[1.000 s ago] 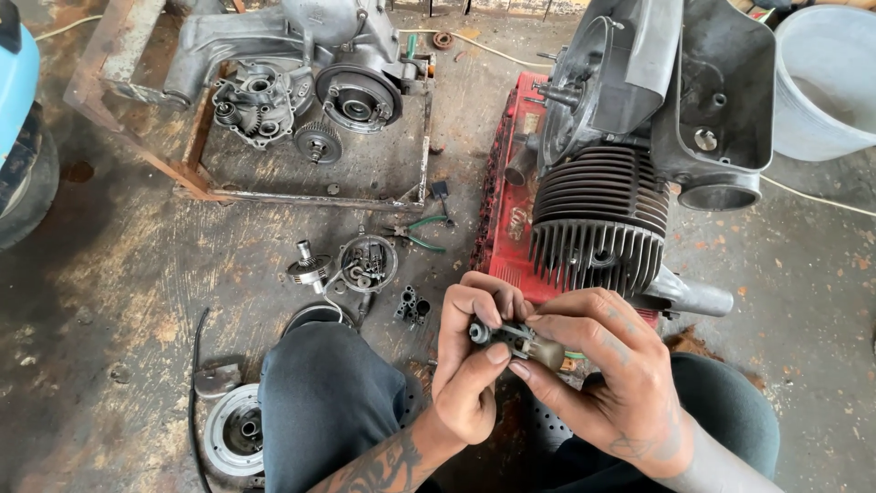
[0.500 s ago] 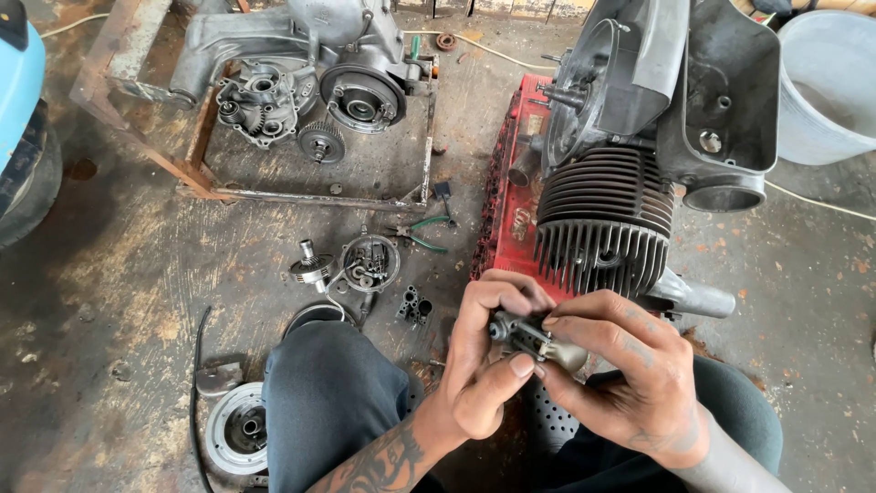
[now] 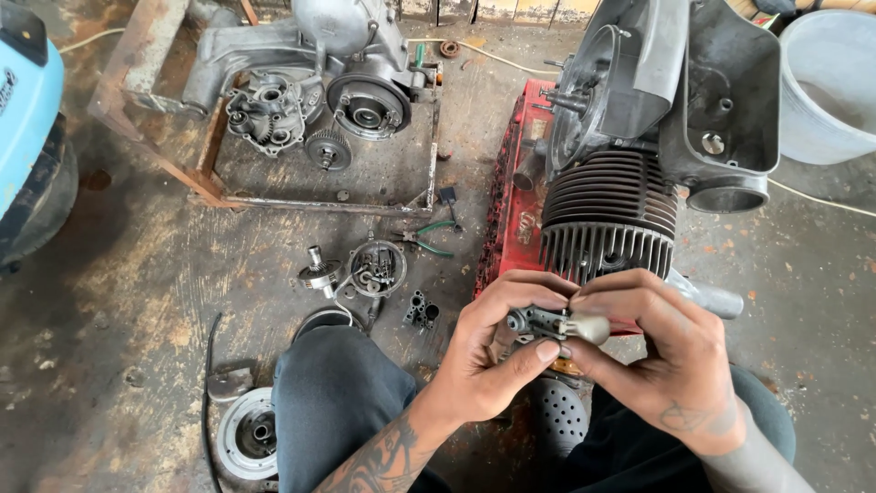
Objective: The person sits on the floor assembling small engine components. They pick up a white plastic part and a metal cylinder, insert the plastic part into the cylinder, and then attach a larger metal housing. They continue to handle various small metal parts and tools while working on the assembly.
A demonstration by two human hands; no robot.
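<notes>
Both my hands grip one small grey metal engine part (image 3: 554, 323) in front of my knees. My left hand (image 3: 493, 351) pinches its left end between thumb and fingers. My right hand (image 3: 662, 356) holds the rounded right end, fingers curled over it. Just beyond my hands stands a finned engine cylinder (image 3: 610, 215) with its dark grey casing (image 3: 675, 91), resting on a red crate (image 3: 516, 215).
A second engine case (image 3: 310, 87) lies in a rusty metal tray (image 3: 274, 187) at the back left. Loose gears and small parts (image 3: 360, 269) and green-handled pliers (image 3: 422, 239) lie on the concrete floor. A round hub (image 3: 246, 434) sits by my left knee. A white bucket (image 3: 826, 87) stands far right.
My hands have shifted slightly right and up with the small part, turning it between the fingers. The head view has moved a little.
</notes>
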